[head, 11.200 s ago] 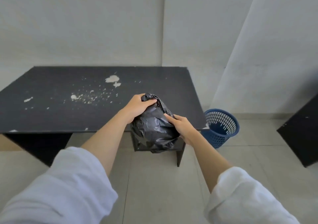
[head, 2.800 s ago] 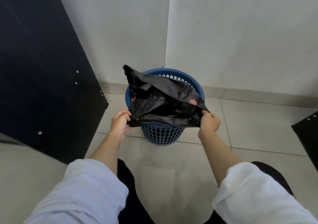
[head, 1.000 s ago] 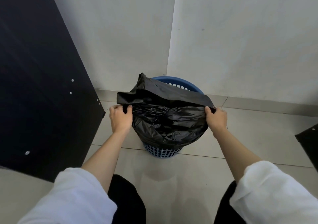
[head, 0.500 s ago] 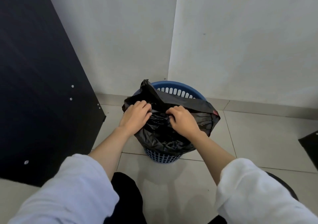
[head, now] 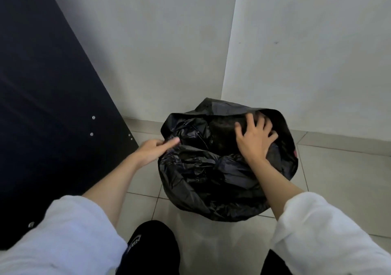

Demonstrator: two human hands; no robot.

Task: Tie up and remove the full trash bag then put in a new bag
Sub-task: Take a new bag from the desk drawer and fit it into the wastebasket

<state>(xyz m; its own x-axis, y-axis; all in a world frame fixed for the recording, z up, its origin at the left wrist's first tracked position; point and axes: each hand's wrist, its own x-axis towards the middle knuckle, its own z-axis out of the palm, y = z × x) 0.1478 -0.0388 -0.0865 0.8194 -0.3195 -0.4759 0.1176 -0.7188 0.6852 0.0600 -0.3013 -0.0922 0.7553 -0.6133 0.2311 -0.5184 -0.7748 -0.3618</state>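
A black trash bag (head: 203, 175) is draped over the bin on the floor and hides the bin completely. Its crumpled plastic hangs down the sides almost to the tiles. My left hand (head: 153, 150) is at the bag's left edge, with its fingers pinching the plastic there. My right hand (head: 255, 140) lies inside the bag's upper right part, fingers spread wide and pressing the plastic down, holding nothing.
A dark table side panel (head: 53, 105) with small screws stands close on the left. White walls meet in a corner (head: 229, 52) right behind the bag. Pale floor tiles (head: 338, 179) spread to the right. My knees in black trousers (head: 154, 247) are at the bottom.
The bag has been spread over the whole bin, so the blue rim no longer shows. My hands moved apart from the middle: the left to the bag's left edge, the right opened flat inside.
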